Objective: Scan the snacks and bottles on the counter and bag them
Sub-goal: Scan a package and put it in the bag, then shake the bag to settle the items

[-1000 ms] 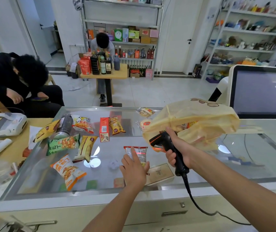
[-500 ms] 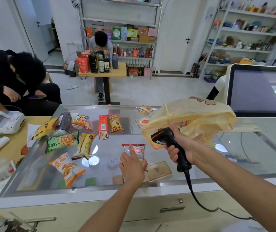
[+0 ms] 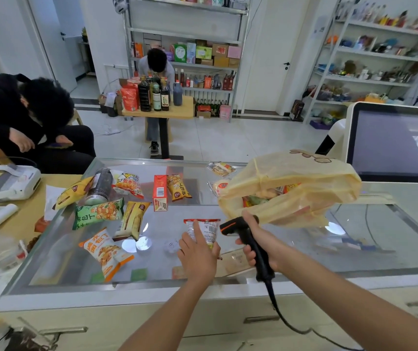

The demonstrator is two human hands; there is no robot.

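**One packet at the scanner, a heap left to ring up**

Out on the glass surface (image 3: 152,264), loose snacks (image 3: 99,212) and a dark can (image 3: 100,184) lie scattered over the left half, well apart from the action. We judge the scanning to be only partly done.

Our left hand (image 3: 197,252) rests on a red-topped packet (image 3: 209,229) lying flat near the front edge, forefinger straight along it. Whether the other fingers grip its near end, we cannot tell. Our right hand (image 3: 261,244) is wrapped round the handle of the scanner (image 3: 243,231), whose nose sits just beside the packet's right edge.

To do this well, we want the packet smoothed flat and that forefinger slid clear of any barcode. The scanner's nose should tip down onto the printed face rather than skim past it. The shiny wrapper and the glass could both throw glare.

Now the containers. A yellow plastic bag (image 3: 291,178) hangs above the surface on the right, apparently caught in the same right-hand grip. Its mouth gapes toward us, with several bright wrappers inside, too bunched to count.
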